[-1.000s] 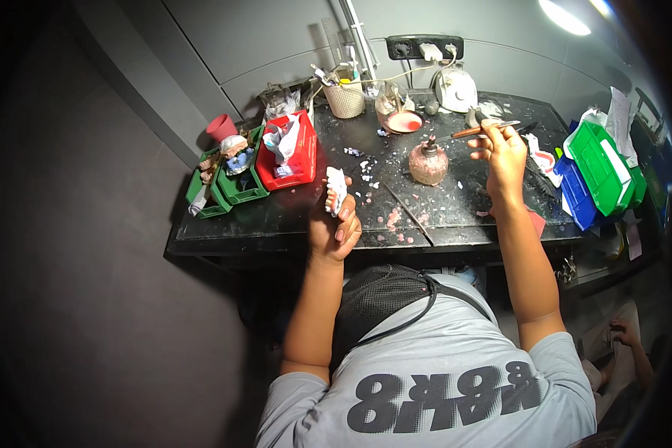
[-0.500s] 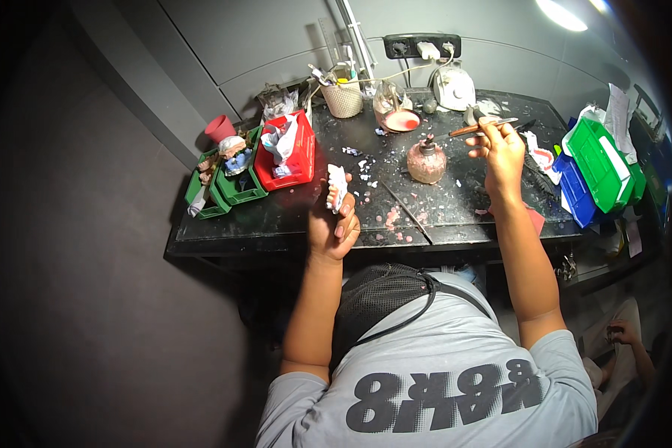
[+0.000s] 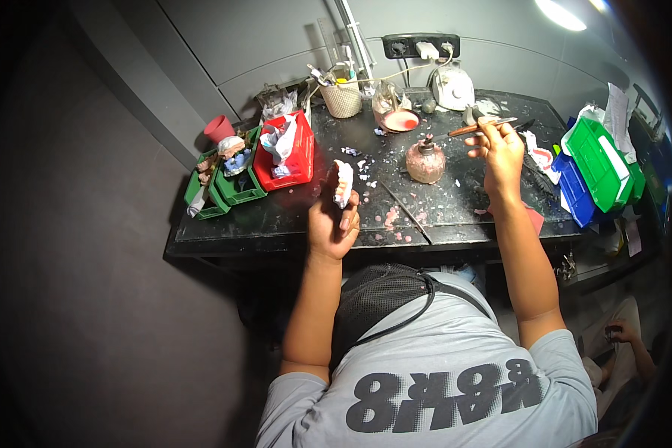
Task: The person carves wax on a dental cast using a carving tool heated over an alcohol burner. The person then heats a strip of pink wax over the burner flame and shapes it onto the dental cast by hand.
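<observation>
My left hand (image 3: 328,228) grips a white dental cast with pinkish teeth (image 3: 343,183), held upright over the desk's front part. My right hand (image 3: 504,168) has thumb and fingers on a wooden-handled wax knife (image 3: 463,130), whose metal tip is close above the wick of a pink-smeared glass burner (image 3: 425,168); whether they touch I cannot tell. A long thin metal tool (image 3: 405,208) lies among pink and white flakes. A round dish of red-pink wax (image 3: 401,122) sits behind the burner. A pink piece (image 3: 530,221) is partly hidden by my right wrist.
Red bin (image 3: 299,160) and green bins (image 3: 243,192) at left; green trays (image 3: 597,164), blue tray (image 3: 575,200) and white cast (image 3: 541,160) at right; holder with tools (image 3: 340,101) and white device (image 3: 453,89) at back. A co-worker's hand (image 3: 620,330) is below right.
My left hand has turned the cast more on edge and raised it slightly. My right hand with the knife has shifted a little to the left.
</observation>
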`<state>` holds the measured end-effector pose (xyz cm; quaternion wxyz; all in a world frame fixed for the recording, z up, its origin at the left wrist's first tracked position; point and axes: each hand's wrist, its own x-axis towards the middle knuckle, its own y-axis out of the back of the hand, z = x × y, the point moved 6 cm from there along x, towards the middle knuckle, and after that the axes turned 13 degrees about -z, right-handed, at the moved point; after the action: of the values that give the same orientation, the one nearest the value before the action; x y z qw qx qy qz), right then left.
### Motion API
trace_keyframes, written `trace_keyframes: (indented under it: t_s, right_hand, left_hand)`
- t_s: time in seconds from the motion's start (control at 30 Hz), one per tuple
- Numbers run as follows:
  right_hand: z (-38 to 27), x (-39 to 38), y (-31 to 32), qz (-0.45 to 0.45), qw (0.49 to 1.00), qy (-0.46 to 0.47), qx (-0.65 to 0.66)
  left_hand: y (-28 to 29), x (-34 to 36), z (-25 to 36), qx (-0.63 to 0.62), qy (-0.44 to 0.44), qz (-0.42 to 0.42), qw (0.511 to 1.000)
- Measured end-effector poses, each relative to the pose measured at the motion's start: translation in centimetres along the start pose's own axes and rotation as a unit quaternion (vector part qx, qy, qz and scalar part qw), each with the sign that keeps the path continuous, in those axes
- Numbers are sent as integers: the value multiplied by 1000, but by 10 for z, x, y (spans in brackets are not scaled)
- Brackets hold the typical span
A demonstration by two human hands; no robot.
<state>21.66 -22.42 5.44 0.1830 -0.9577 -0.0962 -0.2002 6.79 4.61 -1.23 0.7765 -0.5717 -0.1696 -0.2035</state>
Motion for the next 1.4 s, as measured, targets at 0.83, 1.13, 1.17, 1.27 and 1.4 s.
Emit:
trace_keyframes:
  t_s: [0.83,1.13,1.17,1.27,1.4]
  right_hand:
    - [-2,0,1,-1,1000,6,-3]
    - [-3,-1,1,-2,1000,7,-4]
    - [-2,0,1,-2,1000,7,-5]
    - [-1,0,2,-1,1000,7,-6]
    - [-3,-1,1,0,1000,9,-6]
  left_hand:
    - [-10,3,-5,196,-5,21,980]
    - [-13,5,-7,170,12,5,985]
    - [-13,5,-7,177,14,7,984]
    - [-12,6,-8,181,15,0,983]
    - [-13,6,-8,190,16,0,982]
